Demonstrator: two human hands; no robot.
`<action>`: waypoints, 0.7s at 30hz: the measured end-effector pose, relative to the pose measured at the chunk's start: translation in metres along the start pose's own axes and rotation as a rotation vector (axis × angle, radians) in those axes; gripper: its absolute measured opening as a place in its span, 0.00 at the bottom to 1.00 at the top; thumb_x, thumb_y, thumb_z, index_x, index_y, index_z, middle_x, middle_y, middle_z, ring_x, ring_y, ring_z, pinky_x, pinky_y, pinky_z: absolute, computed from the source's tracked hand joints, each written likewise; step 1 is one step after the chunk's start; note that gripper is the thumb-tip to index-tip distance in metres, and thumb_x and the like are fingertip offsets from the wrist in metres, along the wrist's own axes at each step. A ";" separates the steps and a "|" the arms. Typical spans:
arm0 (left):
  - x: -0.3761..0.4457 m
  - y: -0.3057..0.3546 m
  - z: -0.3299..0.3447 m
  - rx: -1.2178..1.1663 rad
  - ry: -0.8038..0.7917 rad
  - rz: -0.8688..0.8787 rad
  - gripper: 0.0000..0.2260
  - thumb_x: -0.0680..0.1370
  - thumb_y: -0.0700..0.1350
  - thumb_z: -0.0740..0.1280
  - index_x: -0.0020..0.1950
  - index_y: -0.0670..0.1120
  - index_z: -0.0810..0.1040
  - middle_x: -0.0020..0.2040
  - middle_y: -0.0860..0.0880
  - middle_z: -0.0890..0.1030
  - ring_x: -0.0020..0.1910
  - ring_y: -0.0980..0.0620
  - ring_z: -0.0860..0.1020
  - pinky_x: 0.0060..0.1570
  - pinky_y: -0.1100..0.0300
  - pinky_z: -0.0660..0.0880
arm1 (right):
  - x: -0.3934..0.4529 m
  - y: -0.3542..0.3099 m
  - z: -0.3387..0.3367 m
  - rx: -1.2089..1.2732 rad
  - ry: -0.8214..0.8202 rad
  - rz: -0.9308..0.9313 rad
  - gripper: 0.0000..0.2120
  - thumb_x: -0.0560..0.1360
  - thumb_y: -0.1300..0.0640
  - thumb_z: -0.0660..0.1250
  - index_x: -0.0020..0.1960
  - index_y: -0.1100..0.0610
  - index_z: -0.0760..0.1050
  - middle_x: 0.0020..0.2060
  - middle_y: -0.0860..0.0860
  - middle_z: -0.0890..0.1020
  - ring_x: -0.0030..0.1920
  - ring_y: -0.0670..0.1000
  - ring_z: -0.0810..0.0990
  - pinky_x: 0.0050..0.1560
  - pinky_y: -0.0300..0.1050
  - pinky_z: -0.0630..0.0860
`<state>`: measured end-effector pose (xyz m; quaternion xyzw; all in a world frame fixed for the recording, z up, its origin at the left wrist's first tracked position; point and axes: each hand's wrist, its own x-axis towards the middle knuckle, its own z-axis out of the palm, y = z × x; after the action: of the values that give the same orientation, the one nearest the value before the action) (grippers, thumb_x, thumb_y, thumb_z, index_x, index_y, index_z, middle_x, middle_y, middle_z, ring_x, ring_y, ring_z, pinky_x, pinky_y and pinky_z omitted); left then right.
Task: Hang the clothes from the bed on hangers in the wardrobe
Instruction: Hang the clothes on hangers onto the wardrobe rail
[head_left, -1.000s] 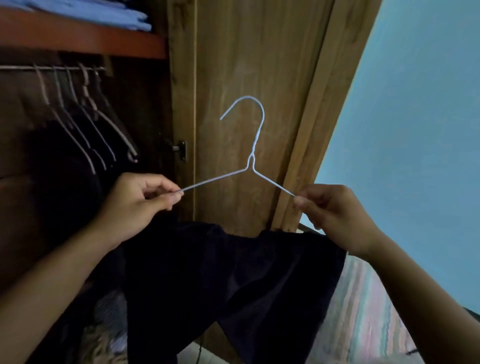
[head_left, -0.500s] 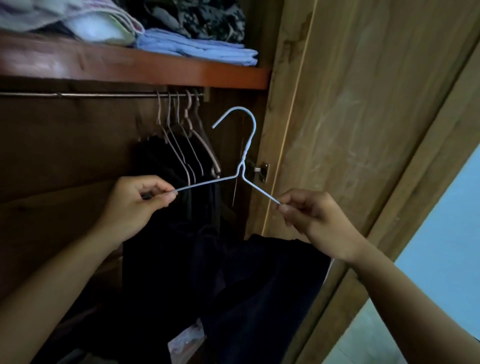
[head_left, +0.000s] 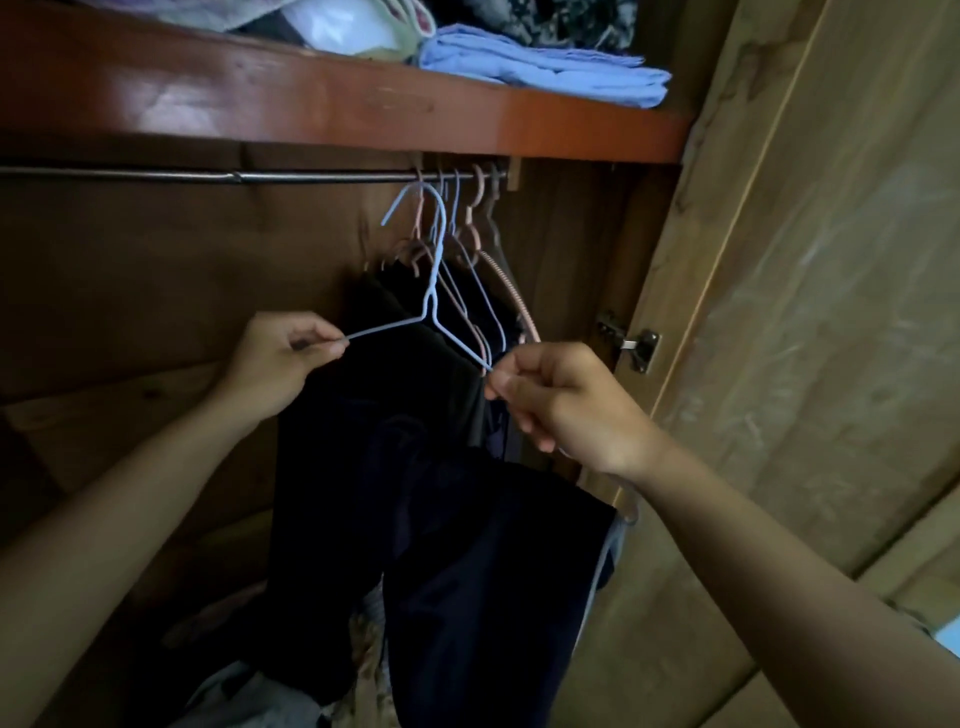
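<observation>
I hold a pale blue wire hanger (head_left: 432, 291) by both shoulders. My left hand (head_left: 280, 358) pinches its left end, and my right hand (head_left: 561, 400) pinches its right end. A dark navy garment (head_left: 441, 530) hangs down from the hanger below my hands. The hanger's hook (head_left: 415, 200) is just under the metal wardrobe rail (head_left: 234, 177), not over it. Several pink and pale hangers (head_left: 470, 244) with dark clothes hang at the rail's right end, right behind my hanger.
A reddish wooden shelf (head_left: 337, 109) above the rail carries folded blue cloth (head_left: 545, 70) and other fabrics. The open wardrobe door (head_left: 805, 312) with its hinge (head_left: 631, 343) stands on the right. Loose clothes lie on the wardrobe floor (head_left: 291, 696).
The view has swung left from the door into the wardrobe. Both hands carried the hanger and garment up and left, so the hook now sits just under the rail.
</observation>
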<state>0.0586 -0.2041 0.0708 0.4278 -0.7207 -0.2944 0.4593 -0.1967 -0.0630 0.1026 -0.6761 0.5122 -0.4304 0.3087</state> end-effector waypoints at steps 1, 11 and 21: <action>0.006 -0.004 -0.004 0.034 -0.002 0.001 0.05 0.76 0.30 0.68 0.47 0.38 0.81 0.37 0.48 0.80 0.33 0.67 0.77 0.39 0.75 0.69 | 0.008 0.000 0.007 0.007 0.012 -0.014 0.10 0.83 0.62 0.62 0.44 0.61 0.78 0.25 0.51 0.73 0.21 0.47 0.67 0.24 0.37 0.65; 0.050 -0.009 -0.018 0.344 0.079 -0.047 0.09 0.78 0.34 0.65 0.55 0.42 0.81 0.50 0.44 0.82 0.51 0.49 0.79 0.46 0.65 0.68 | 0.094 0.012 0.046 0.073 0.114 -0.014 0.13 0.79 0.61 0.64 0.36 0.55 0.79 0.23 0.48 0.73 0.22 0.46 0.67 0.25 0.40 0.63; 0.058 0.013 -0.022 0.326 0.160 0.156 0.09 0.77 0.35 0.67 0.50 0.49 0.81 0.47 0.50 0.82 0.49 0.55 0.79 0.54 0.63 0.71 | 0.180 0.025 0.054 0.116 0.231 -0.039 0.11 0.68 0.53 0.63 0.30 0.50 0.81 0.22 0.42 0.74 0.28 0.44 0.70 0.32 0.39 0.63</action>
<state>0.0623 -0.2506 0.1143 0.4613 -0.7509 -0.1023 0.4613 -0.1400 -0.2438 0.1057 -0.6129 0.5052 -0.5403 0.2780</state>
